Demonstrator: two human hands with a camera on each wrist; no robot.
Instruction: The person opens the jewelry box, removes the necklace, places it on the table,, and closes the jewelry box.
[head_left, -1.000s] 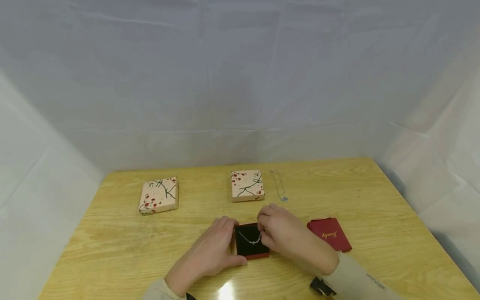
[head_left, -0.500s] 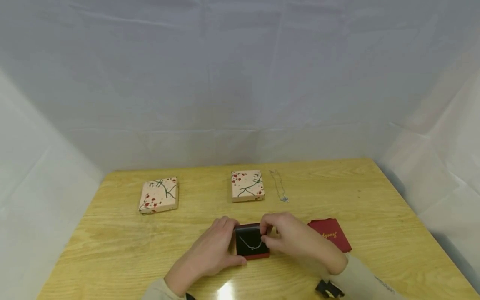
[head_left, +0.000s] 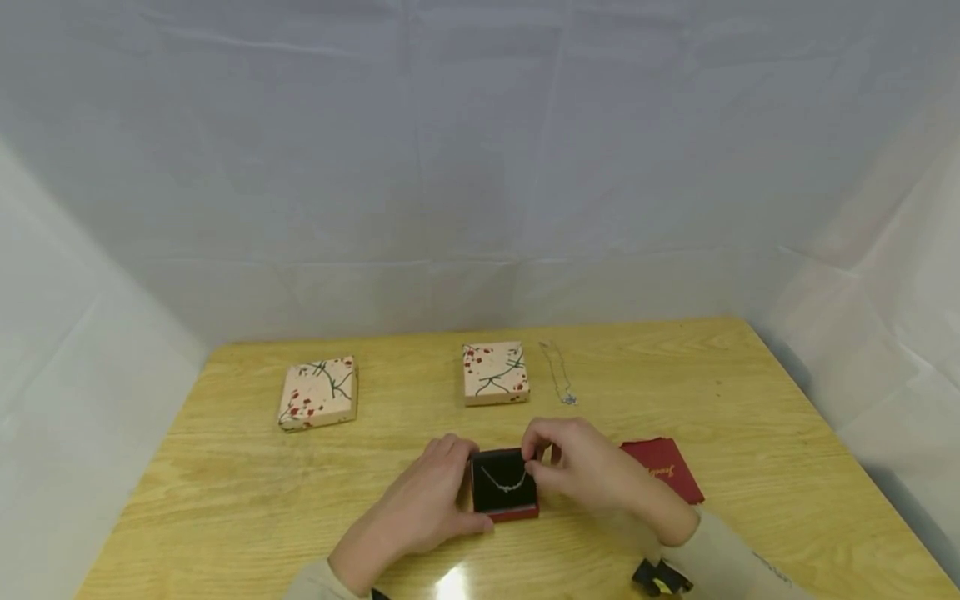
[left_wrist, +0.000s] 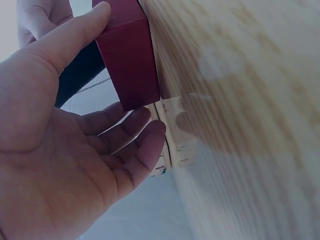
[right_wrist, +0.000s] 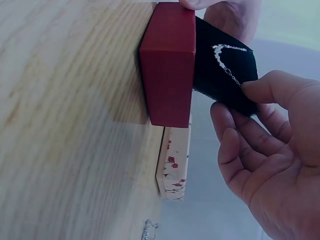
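A small red box (head_left: 513, 515) with a black pad (head_left: 498, 500) stands at the front middle of the table. A silver chain (head_left: 506, 487) lies across the pad. The left hand (head_left: 420, 504) grips the box's left side, thumb at its front corner, as the left wrist view shows on the red wall (left_wrist: 130, 60). In the right wrist view the pad (right_wrist: 210, 75) tilts up out of the box (right_wrist: 167, 75); the right hand (right_wrist: 280, 145) pinches its corner by the chain's end (right_wrist: 232, 77). From above, the right hand (head_left: 588, 471) is at the box's right side.
Two floral boxes sit farther back, one at the left (head_left: 318, 392) and one in the middle (head_left: 495, 372). Beside the middle one lies a necklace with a blue pendant (head_left: 569, 399). A dark red pouch (head_left: 663, 467) lies right of the right hand, partly under the forearm.
The right hand has shifted slightly right and its fingers now pinch the pad's corner. The pad's back edge has risen and the chain has shifted a little. The left hand keeps its place.
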